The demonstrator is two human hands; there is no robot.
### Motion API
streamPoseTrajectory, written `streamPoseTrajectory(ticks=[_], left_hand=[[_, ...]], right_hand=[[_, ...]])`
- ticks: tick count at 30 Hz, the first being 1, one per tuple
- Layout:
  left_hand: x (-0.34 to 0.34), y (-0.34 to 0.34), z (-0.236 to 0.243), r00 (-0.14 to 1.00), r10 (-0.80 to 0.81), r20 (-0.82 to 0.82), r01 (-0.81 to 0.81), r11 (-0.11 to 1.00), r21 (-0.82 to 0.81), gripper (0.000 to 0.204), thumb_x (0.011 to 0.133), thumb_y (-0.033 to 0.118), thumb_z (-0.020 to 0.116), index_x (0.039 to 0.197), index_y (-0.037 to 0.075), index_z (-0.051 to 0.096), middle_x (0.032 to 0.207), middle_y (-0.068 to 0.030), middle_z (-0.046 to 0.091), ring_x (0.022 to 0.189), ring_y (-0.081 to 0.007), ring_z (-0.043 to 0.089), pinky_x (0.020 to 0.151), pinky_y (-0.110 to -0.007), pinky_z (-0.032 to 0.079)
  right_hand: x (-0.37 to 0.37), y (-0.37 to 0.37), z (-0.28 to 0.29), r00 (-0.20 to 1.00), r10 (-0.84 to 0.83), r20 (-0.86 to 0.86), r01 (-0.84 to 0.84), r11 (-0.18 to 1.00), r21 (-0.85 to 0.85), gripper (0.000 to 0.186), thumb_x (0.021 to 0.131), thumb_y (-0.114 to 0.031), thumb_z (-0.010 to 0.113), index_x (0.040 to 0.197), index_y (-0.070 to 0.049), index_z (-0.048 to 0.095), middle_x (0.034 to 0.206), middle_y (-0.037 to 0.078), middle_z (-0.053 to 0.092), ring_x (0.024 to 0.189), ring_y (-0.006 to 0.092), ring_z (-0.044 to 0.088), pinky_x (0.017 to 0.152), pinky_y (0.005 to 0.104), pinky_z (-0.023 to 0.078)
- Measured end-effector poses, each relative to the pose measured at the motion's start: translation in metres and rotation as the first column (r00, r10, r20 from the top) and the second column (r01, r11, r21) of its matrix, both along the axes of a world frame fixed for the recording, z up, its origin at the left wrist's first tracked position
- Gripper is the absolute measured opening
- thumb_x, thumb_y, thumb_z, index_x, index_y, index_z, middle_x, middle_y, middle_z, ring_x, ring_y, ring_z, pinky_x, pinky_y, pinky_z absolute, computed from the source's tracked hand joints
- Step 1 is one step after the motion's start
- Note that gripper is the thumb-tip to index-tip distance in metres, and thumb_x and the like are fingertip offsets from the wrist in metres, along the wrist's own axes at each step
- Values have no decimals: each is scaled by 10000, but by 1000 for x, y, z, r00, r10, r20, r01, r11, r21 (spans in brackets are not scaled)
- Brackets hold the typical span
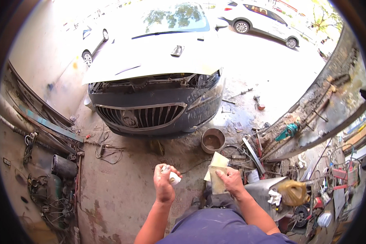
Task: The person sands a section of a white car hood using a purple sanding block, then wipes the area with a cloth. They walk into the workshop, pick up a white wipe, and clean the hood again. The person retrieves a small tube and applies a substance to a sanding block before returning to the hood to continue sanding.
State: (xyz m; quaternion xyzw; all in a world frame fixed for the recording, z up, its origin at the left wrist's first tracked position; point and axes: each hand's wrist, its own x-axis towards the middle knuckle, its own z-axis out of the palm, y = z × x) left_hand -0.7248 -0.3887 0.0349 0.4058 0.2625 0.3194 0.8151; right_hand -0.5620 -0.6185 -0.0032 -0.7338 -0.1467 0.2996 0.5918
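Note:
My left hand (pixel 164 188) is closed around a small white object (pixel 175 179), perhaps a tube, whose far part hides in my fingers. To the right, my right hand (pixel 232 181) pinches thin yellowish flat plates (pixel 218 186) by their edge, thumb on top. One plate sticks out behind the other at an angle. Both hands are in front of my body, apart from each other. Ahead stands a car with a white hood (pixel 158 57) slightly raised and a dark front bumper (pixel 150 99) with a chrome-edged grille (pixel 142 117).
A round bucket (pixel 212 140) stands by the car's right front corner. At right are a yellow-brown jug (pixel 293 192), a teal power tool (pixel 288 132) and cluttered scrap. Hoses and a dark cylinder (pixel 64 166) line the left wall. A small dark item (pixel 177 51) lies on the hood.

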Motion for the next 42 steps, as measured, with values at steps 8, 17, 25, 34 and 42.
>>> streamPoseTrajectory(ticks=[8,17,25,34,42], left_hand=[[45,74,-43,980,179,-92,-194,960,-200,250,1130,349,605,1082,105,578,849,-69,621,741,-220,656,670,-417,581],[122,127,-28,935,342,-92,-354,887,-298,471,1159,567,545,1055,110,588,821,-66,615,719,-233,632,680,-425,553],[222,217,-29,960,279,33,-251,903,-350,501,1171,591,518,1107,100,592,879,-67,625,756,-209,627,695,-385,545],[307,303,-5,972,220,87,-177,920,-350,323,1178,407,538,1066,108,586,899,-46,613,812,-169,630,718,-365,556],[373,322,15,990,85,116,-59,975,-213,273,1154,357,584,1075,96,583,907,-42,603,784,-147,606,662,-323,524]], right_hand=[[189,160,-13,987,123,105,-142,970,198,311,1090,-283,780,1162,19,802,968,7,795,853,80,678,760,297,566],[334,385,19,866,269,422,-366,915,169,309,1095,-292,757,1089,16,789,854,26,754,766,92,650,694,317,551],[426,587,47,759,440,480,-441,890,-117,516,1138,-443,613,952,26,721,907,285,728,891,419,720,827,488,561],[456,538,71,554,231,800,-348,937,-30,181,1075,-199,722,1150,-46,781,996,167,761,860,341,742,798,428,596],[412,376,93,941,338,-24,-311,890,334,852,998,45,726,1750,-81,347,1170,106,767,1034,124,717,892,292,571]])
